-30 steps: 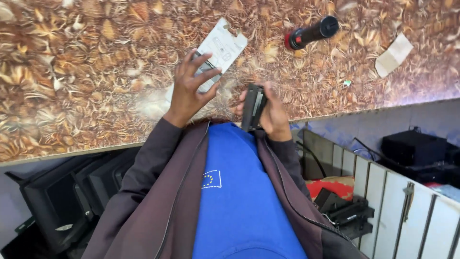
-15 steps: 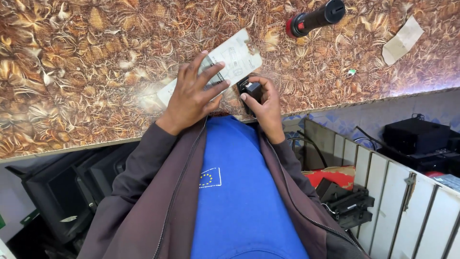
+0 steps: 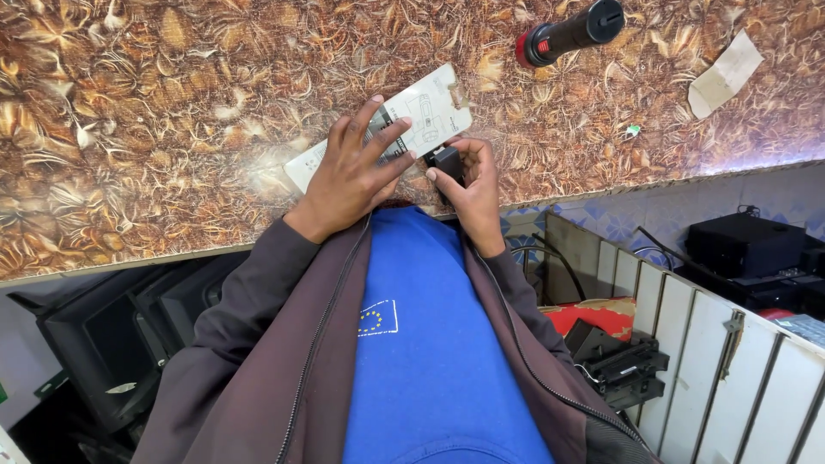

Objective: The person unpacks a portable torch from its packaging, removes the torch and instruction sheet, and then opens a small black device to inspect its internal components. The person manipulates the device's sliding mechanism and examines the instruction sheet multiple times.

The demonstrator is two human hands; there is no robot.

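My left hand [image 3: 352, 176] lay flat on the white printed card [image 3: 404, 120], fingers spread wide, pinning it to the countertop [image 3: 155, 129]. The card sat tilted, its far corner pointing away from me, its near end under my palm. My right hand [image 3: 471, 191] was closed around a small black block-shaped device [image 3: 446, 161], thumb on its near face, fingers curled behind it. The device stood upright, touching the card's lower edge, just beside my left fingertips. Couldn't tell what kind of device it was, too much hidden by my fingers.

The countertop had a brown leaf-pattern surface. A black flashlight with a red collar [image 3: 567, 33] lay on it, well apart from both hands, up and to the right. A scrap of pale paper [image 3: 724, 76] lay further right, and a tiny green bit [image 3: 632, 131] lay between it and my right hand.

Below the counter: dark monitors [image 3: 112, 335] on my left, black gear [image 3: 619, 361] by white slatted panels [image 3: 739, 361] on my right.
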